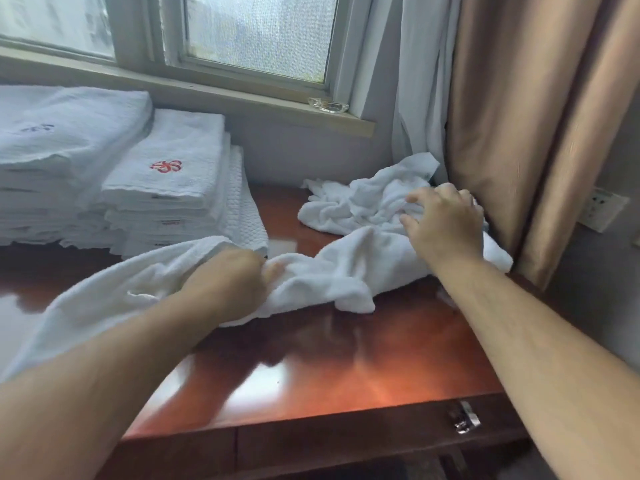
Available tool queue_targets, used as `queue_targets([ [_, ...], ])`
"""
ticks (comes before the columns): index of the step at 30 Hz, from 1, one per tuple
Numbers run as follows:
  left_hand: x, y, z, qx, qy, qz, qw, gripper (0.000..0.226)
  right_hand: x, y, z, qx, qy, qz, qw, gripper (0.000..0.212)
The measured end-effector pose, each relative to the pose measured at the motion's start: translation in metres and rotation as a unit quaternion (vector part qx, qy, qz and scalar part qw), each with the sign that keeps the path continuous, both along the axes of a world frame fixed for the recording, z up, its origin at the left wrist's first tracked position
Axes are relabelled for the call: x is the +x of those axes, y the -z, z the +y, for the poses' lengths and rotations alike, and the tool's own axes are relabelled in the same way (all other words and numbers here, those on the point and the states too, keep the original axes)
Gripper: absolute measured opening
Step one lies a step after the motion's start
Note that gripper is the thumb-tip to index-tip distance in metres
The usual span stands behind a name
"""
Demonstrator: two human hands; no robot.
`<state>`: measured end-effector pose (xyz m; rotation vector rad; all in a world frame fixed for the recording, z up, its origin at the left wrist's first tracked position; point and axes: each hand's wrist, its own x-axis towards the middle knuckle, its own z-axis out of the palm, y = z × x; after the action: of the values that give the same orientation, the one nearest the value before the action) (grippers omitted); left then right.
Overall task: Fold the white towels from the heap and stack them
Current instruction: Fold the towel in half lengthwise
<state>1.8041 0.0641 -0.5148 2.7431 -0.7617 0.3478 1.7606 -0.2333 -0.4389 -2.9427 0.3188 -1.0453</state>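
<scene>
Left hand (235,277) is clenched around a white towel (332,271), bunching the cloth in my fist. That towel trails off over my left forearm on one side and runs across the glossy red-brown desk (346,368) toward the heap (363,202) on the other. My right hand (445,225) lies on the heap of crumpled towels in the far right corner of the desk, fingers curled into the cloth, just beside the beige curtain (519,133). At far left stand two stacks of folded towels, touching: a lower stack (173,188) topped with a red embroidered mark and a taller stack (59,161) behind it. A glass ashtray (328,105) sits on the windowsill.
</scene>
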Motion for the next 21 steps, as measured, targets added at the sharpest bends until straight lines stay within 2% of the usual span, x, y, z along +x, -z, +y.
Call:
queue_targets([
  [1,0.001,0.001,-0.001,-0.03,-0.02,-0.004,0.999,0.042,-0.002,0.007,0.003,0.029,0.022,-0.054,0.998,0.022],
  [2,0.002,0.003,-0.001,-0.033,-0.032,-0.008,0.999,0.045,-0.005,0.015,0.004,0.083,0.05,-0.033,0.995,0.038],
  [3,0.002,0.005,-0.001,-0.05,-0.04,-0.003,0.998,0.049,-0.009,0.025,0.003,0.142,0.09,0.041,0.985,0.055],
  [5,0.0,0.008,-0.002,-0.114,-0.058,0.047,0.991,0.056,-0.019,0.045,0.007,0.249,0.124,0.203,0.939,0.081],
  [7,-0.005,0.009,-0.003,-0.138,-0.036,0.098,0.985,0.056,-0.02,0.061,0.016,0.345,0.069,0.262,0.899,0.083],
  [9,-0.009,0.009,-0.001,-0.09,0.036,0.153,0.984,0.045,-0.014,0.072,0.028,0.443,0.006,0.229,0.866,0.069],
  [12,-0.013,0.0,0.007,-0.043,0.106,0.222,0.968,0.041,-0.001,0.074,0.045,0.634,-0.064,0.159,0.754,0.037],
  [13,-0.014,-0.001,0.009,-0.045,0.106,0.227,0.967,0.038,0.003,0.075,0.048,0.669,-0.084,0.136,0.726,0.028],
  [14,-0.015,-0.001,0.01,-0.053,0.102,0.222,0.968,0.035,0.008,0.075,0.051,0.682,-0.099,0.109,0.716,0.024],
  [16,-0.019,0.002,0.009,-0.07,0.092,0.198,0.973,0.032,0.013,0.07,0.055,0.688,-0.104,0.019,0.718,0.025],
  [17,-0.02,0.002,0.007,-0.073,0.091,0.19,0.975,0.034,0.014,0.066,0.054,0.702,-0.112,-0.036,0.703,0.029],
  [20,-0.02,-0.001,0.005,-0.077,0.098,0.196,0.973,0.045,0.014,0.059,0.043,0.793,-0.209,-0.109,0.562,0.048],
  [21,-0.021,-0.001,0.005,-0.075,0.102,0.2,0.971,0.044,0.015,0.059,0.039,0.808,-0.225,-0.109,0.533,0.054],
])
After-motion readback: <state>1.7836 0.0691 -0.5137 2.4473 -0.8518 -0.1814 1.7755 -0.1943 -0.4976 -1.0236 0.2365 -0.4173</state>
